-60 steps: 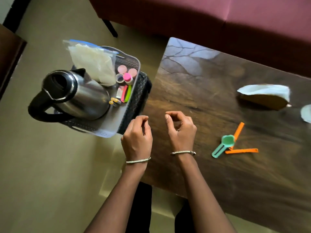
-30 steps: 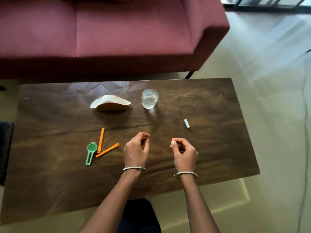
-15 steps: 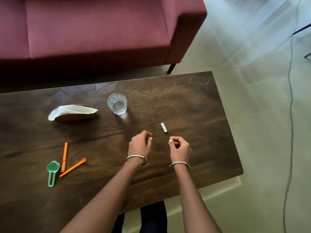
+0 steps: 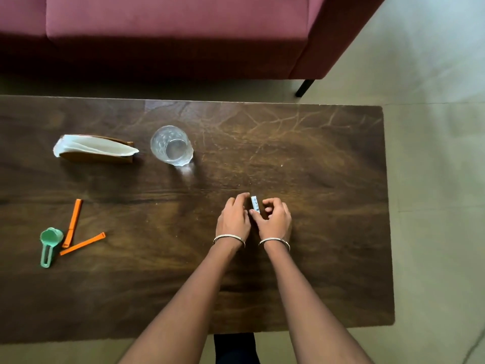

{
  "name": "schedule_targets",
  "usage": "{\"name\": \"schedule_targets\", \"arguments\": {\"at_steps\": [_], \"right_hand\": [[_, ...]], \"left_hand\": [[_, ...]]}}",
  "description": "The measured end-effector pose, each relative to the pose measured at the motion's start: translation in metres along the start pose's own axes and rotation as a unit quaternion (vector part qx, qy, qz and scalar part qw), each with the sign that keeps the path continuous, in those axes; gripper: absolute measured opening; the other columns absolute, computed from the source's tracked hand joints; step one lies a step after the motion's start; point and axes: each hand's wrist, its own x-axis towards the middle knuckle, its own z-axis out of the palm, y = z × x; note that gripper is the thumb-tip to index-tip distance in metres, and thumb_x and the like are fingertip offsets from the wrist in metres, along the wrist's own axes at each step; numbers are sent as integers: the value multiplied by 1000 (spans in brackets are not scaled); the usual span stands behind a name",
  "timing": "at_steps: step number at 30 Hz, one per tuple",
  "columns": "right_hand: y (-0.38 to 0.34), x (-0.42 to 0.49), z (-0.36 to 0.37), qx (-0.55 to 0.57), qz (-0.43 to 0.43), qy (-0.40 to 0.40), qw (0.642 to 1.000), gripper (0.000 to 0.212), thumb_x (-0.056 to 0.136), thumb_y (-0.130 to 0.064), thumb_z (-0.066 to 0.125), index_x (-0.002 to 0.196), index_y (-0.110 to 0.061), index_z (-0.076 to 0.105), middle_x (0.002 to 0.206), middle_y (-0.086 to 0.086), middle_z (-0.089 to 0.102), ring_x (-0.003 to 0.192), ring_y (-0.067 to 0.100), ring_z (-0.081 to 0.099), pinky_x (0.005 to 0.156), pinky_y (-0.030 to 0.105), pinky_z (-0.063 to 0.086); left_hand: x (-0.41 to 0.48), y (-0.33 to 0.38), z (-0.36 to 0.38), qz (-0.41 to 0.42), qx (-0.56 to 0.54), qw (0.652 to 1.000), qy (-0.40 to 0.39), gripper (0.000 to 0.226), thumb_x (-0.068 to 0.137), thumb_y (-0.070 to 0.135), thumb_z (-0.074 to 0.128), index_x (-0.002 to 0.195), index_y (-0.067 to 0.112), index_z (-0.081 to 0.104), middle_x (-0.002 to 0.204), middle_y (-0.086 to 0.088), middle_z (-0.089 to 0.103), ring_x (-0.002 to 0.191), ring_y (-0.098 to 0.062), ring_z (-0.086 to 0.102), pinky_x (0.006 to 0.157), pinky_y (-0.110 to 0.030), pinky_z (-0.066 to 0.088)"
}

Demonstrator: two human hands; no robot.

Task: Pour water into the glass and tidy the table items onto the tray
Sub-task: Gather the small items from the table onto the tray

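A small white stick (image 4: 254, 203) lies on the brown wooden table (image 4: 328, 158), right of centre. My right hand (image 4: 275, 219) is curled beside it, the thumb tip touching its near end and the fingers on its right side. Just left of the stick, my left hand (image 4: 233, 218) rests with loosely curled fingers and holds nothing. A clear glass (image 4: 170, 145) stands at the back, left of centre. Two orange clips (image 4: 73, 222) (image 4: 82, 243) and a green scoop (image 4: 49, 245) lie at the left. The tray and the kettle are out of view.
A wooden napkin holder with white napkins (image 4: 94, 151) stands left of the glass. A dark red sofa (image 4: 170, 30) runs along the far side of the table. The table's right edge drops to a pale floor (image 4: 441, 179).
The view has swung from the tray and kettle to the right part of the table. Both hands have moved forward and closed in around the small white stick.
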Motion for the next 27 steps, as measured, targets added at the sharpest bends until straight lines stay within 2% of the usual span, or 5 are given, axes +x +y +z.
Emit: {"name": "schedule_targets", "arguments": {"at_steps": [10,15,20,24,27], "right_hand": [[5,4,-5,-20,-10,-7,1000,15,80,-20,77,88,-15,66,93,1,66,88,20,62,81,36,53],[-5,-16,-21,61,-1,-42,997,18,76,-16,83,82,-15,67,80,-4,72,74,12,69,70,23,54],[-27,-58,-30,143,-32,-71,987,19,72,-9,86,81,-13,71,75,-6,71,64,3,62,61,9,49],[-43,-96,-28,206,-30,-141,968,18,73,-8,85,88,-8,76,82,5,75,71,10,63,73,27,56],[-57,-129,-22,247,-33,-190,950,16,77,-4,82,92,-4,76,89,14,76,77,19,66,76,36,58]], "left_hand": [[-1,-4,1,-18,-22,999,37,38,94,9,48,128,24,56,110,-3,58,102,-21,59,89,-36,48],[-25,-20,-15,-31,-70,993,92,32,91,9,54,119,22,62,98,1,65,96,-18,61,87,-35,49],[-64,-43,-45,14,-117,986,120,40,86,2,60,121,22,63,97,2,64,89,-14,64,87,-35,54],[-98,-60,-69,73,-135,980,124,45,82,6,70,122,26,64,100,4,64,88,-8,65,87,-27,53],[-129,-78,-90,97,-137,974,151,32,83,11,73,112,23,69,98,5,67,86,-6,66,84,-23,53]]}}
